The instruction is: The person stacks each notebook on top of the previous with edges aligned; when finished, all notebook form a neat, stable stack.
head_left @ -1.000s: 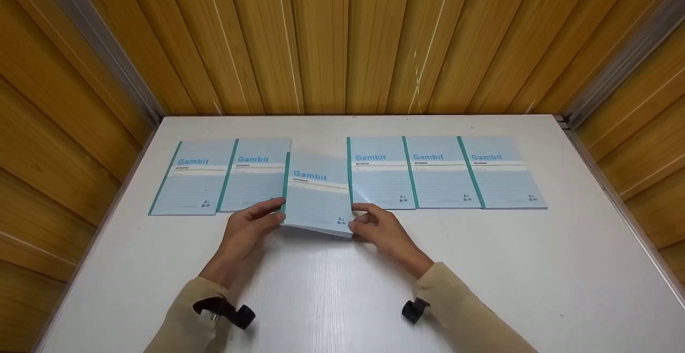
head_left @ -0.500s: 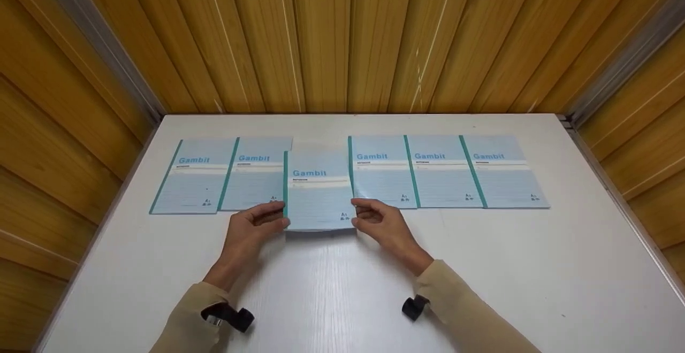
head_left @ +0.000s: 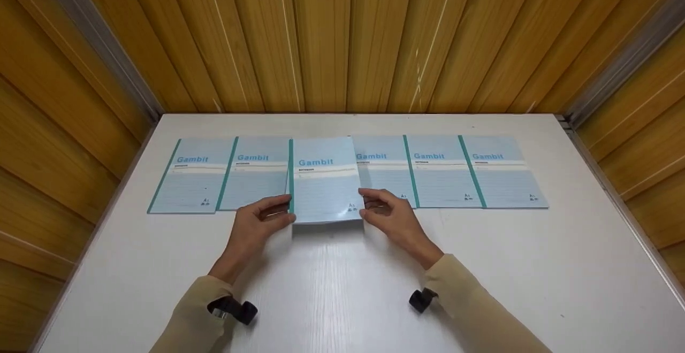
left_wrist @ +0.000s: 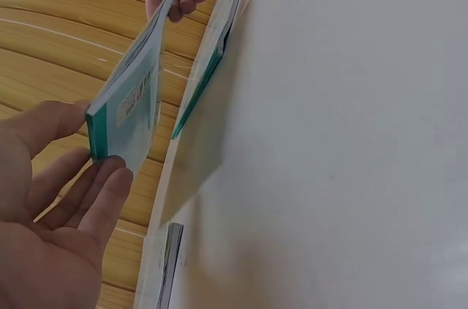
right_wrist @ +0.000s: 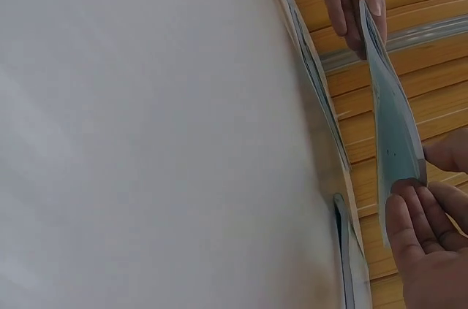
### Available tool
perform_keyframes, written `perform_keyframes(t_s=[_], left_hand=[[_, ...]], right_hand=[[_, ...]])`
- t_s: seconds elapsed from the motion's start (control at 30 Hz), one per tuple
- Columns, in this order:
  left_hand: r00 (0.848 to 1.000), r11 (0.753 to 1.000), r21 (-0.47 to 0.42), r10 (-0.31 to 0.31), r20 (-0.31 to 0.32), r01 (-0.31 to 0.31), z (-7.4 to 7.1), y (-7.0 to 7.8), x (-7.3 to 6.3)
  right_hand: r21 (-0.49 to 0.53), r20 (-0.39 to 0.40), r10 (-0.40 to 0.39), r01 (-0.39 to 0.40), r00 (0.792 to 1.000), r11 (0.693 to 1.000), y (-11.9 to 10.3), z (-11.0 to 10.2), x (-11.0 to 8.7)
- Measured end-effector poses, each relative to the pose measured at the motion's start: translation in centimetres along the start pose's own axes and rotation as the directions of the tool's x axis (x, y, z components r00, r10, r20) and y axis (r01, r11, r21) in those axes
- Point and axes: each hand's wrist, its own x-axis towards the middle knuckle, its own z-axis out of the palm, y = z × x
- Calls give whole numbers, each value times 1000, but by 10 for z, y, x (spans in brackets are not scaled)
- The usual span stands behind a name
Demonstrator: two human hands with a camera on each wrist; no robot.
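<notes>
A light blue notebook (head_left: 325, 192) marked "Gambit", with a green spine, is held up off the table between both hands. My left hand (head_left: 262, 223) pinches its spine side near the lower corner, thumb on the cover and fingers beneath. On the opposite edge, my right hand (head_left: 392, 219) grips the lower right corner the same way. Both wrist views show a gap between the notebook (left_wrist: 131, 97) and the tabletop. From the head, it overlaps the left edge of the notebook (head_left: 382, 176) lying to its right.
Matching notebooks lie in a row on the white table (head_left: 332, 299): two at the left, the outer one (head_left: 187, 182) near the table's left side, and three at the right, ending with one (head_left: 505, 179). A wood-slat wall (head_left: 342, 43) rises behind the table.
Both hands have carried the notebook away from the body and slightly to the right, and it now looks higher. The other notebooks have stayed in place.
</notes>
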Motion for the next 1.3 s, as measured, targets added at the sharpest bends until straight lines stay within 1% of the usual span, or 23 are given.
perform_keyframes(t_s=[0.2, 0.5, 0.73, 0.9, 1.1, 1.3], left_hand=[[999, 999, 9, 32, 22, -32, 9, 4, 9], [998, 999, 5, 53, 46, -53, 26, 8, 22], [994, 997, 12, 80, 68, -81, 39, 11, 30], [994, 996, 48, 75, 84, -79, 48, 11, 37], [993, 995, 64, 75, 96, -82, 59, 13, 44], [992, 997, 37, 64, 109, -68, 70, 13, 49]], right_hand=[[-7, -14, -20, 20, 1000, 1000, -3, -13, 1], [-54, -50, -7, 5, 999, 999, -3, -29, 1], [-60, -57, -11, 7, 998, 998, -1, -42, 1], [-100, -74, 13, -20, 997, 995, -1, -52, 0], [-153, -86, 30, -43, 996, 987, 0, -62, -1], [-161, -102, 38, -54, 994, 985, 3, -71, -2]])
